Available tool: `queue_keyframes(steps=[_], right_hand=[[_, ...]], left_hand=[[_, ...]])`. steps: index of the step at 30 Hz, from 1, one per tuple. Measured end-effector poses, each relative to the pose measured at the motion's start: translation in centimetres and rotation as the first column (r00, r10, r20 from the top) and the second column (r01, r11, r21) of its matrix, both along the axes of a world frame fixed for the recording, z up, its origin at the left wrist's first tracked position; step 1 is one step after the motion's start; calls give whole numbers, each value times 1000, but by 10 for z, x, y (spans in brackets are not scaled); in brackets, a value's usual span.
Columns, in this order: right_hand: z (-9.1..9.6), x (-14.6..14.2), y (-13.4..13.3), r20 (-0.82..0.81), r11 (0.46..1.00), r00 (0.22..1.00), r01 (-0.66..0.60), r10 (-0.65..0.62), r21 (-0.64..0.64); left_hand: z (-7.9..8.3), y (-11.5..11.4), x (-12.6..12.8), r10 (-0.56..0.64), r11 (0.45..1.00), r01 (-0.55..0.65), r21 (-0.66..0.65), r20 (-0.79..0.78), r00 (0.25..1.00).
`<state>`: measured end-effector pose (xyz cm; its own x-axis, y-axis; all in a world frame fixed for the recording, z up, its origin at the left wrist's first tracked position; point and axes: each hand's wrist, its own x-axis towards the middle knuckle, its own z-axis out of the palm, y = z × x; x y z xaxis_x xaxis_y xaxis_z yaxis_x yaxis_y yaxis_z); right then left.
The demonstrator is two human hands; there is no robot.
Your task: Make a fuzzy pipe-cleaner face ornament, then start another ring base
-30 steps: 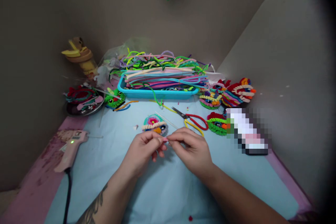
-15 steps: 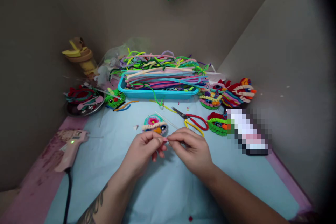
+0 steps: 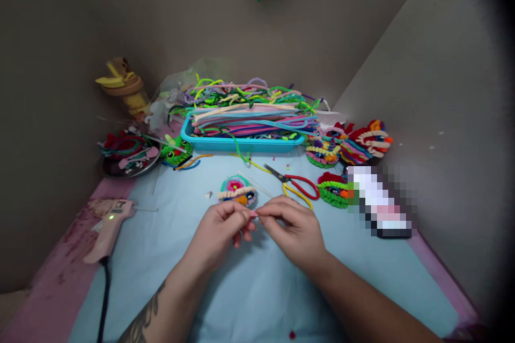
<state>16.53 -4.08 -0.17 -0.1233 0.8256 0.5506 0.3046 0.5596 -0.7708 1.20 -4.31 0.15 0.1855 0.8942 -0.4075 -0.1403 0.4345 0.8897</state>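
Nothing on my feed has clearly moved since the earlier frames; both hands keep the same pose, fingertip to fingertip. Between those fingertips sits a small pink piece (image 3: 253, 214), raised above the blue cover (image 3: 161, 257) of the table, and I take it as the centre of my clock. My left hand (image 3: 223, 228) lies at eight o'clock from it, thumb and forefinger pinched on its near end, the other fingers curled loosely underneath. My right hand (image 3: 295, 228) comes in between three and four, its thumb and fingertips closed on the opposite end. So little of the pink shows between the fingers, at this blur, that I can't make out its shape.

Just beyond, at eleven, lies a round fuzzy figure (image 3: 237, 191) with an orange beak, partly hidden behind the left hand. Scissors (image 3: 286, 178) rest open between one and two, near the right hand, with red and yellow handles. Straight up at twelve, farther off, stands a blue tray (image 3: 241, 143) heaped with fuzzy stems (image 3: 245, 115). Well apart at nine, I see a pink glue gun (image 3: 108, 230) with its green light showing.
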Motion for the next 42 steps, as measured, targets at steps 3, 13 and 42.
queue_keyframes(steps=[3, 13, 42], right_hand=[[0, 0, 0, 0, 1000, 1000, -12, 12, 3], [-1, 0, 0, 3, 1000, 1000, -7, 7, -9], [-7, 0, 3, -280, 914, 959, -70, -49, -400]], left_hand=[[-1, 0, 0, -3, 1000, 3, 0, -2, 1000], [-2, -1, -1, -2, 1000, 2, 8, 22, 1000], [-5, 0, -3, -30, 998, 29, 51, 10, 1000]])
